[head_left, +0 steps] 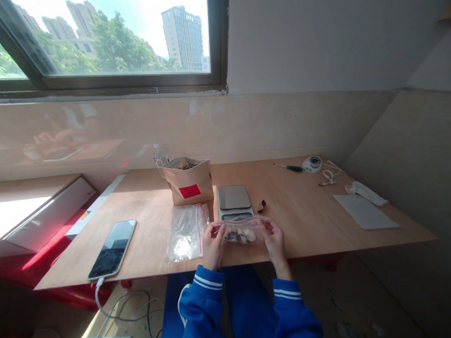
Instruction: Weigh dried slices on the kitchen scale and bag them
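Observation:
My left hand [213, 244] and my right hand [273, 237] both pinch the top edge of a small clear zip bag [240, 232] with dark and pale pieces inside. I hold the bag over the front edge of the wooden table [311, 220], just in front of a small silver kitchen scale [234, 200]. A stack of empty clear zip bags [186, 231] lies left of my left hand. Behind it stands an open brown paper bag [190, 181] with a red label. A small dark piece [261, 205] lies right of the scale.
A smartphone [113, 248] on a white cable lies at the table's front left. At the far right are a green screwdriver [290, 167], a small round white device [312, 163], a white cord and a white sheet [365, 210]. A power strip sits on the floor.

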`<control>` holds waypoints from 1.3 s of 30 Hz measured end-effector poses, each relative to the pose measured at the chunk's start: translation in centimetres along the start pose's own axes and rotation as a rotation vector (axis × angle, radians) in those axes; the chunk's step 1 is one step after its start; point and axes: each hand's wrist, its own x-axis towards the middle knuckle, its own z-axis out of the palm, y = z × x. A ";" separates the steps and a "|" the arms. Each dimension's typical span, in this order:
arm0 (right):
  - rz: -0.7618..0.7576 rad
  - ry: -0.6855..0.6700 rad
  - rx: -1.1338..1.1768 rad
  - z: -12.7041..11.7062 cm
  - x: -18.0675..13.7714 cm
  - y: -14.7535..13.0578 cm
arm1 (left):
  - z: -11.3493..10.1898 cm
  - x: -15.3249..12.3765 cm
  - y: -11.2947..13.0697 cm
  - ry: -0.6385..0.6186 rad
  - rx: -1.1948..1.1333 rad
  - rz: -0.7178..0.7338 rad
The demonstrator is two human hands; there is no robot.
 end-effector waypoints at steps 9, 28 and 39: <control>-0.006 0.052 -0.021 0.2 -0.1 -0.3 | 0.5 -0.5 -0.1 0.067 0.032 0.042; -0.006 -0.016 0.010 1.1 -0.3 0.2 | 0.6 -0.3 -0.9 0.003 -0.034 0.011; -0.087 0.023 -0.087 1.5 -0.3 0.4 | 0.4 -0.2 -1.2 0.081 0.011 0.054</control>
